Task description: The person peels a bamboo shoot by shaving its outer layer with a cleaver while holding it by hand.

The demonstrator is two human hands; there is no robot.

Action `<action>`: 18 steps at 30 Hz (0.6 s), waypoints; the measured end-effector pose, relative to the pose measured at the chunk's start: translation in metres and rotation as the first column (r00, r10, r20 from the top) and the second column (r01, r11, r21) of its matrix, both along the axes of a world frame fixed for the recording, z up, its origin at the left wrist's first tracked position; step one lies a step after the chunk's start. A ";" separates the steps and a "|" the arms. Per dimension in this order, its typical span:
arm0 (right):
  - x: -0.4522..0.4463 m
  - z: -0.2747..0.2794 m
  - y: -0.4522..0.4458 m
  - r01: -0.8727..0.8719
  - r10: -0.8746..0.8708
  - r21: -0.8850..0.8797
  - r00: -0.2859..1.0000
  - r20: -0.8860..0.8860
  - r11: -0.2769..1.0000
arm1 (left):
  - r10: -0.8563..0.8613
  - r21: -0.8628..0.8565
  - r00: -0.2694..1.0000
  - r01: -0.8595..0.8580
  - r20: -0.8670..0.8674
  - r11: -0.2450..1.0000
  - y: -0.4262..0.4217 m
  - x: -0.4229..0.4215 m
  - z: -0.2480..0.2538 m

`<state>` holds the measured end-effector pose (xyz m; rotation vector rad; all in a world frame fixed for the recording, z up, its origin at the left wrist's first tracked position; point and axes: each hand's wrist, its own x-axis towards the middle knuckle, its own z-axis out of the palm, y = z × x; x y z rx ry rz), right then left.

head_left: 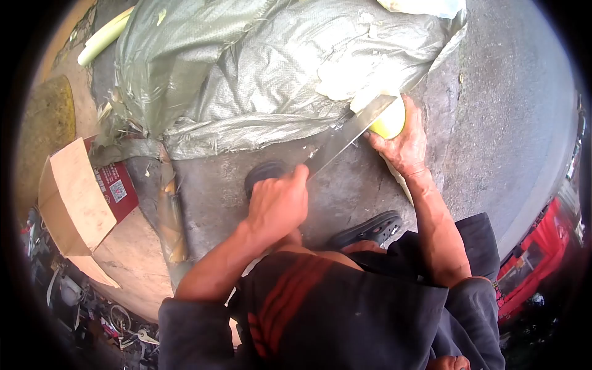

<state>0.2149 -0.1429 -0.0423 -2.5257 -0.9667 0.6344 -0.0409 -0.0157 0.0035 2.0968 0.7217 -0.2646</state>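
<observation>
My left hand (279,200) is closed in a fist around the handle of a long knife (345,143), and the handle is hidden inside it. The blade slants up to the right and lies across a smooth, pale yellow-green piece of produce (390,120), whose kind I cannot make out. My right hand (407,139) grips that piece from the right, with the thumb below and the fingers along its far side. A whitish strip (398,179) shows beneath my right wrist. Bright glare washes out the surface behind the blade tip.
A grey-green woven plastic sheet (265,86) spreads ahead. At left are an open cardboard box (80,191), a brown sheathed stalk (169,216) and a long pale green piece (106,36). My dark clog (370,229) rests on the concrete. Something red (536,259) stands at right.
</observation>
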 end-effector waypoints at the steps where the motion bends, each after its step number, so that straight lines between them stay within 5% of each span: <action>1: 0.001 0.000 0.000 -0.006 0.006 -0.005 1.000 0.000 1.000 | 0.000 0.000 1.000 0.000 -0.010 1.000 0.001 0.002 -0.003; 18: 0.004 -0.001 0.001 0.013 -0.014 -0.065 1.000 -0.016 0.998 | -0.070 -0.035 0.996 0.068 -0.058 0.997 0.010 0.018 0.008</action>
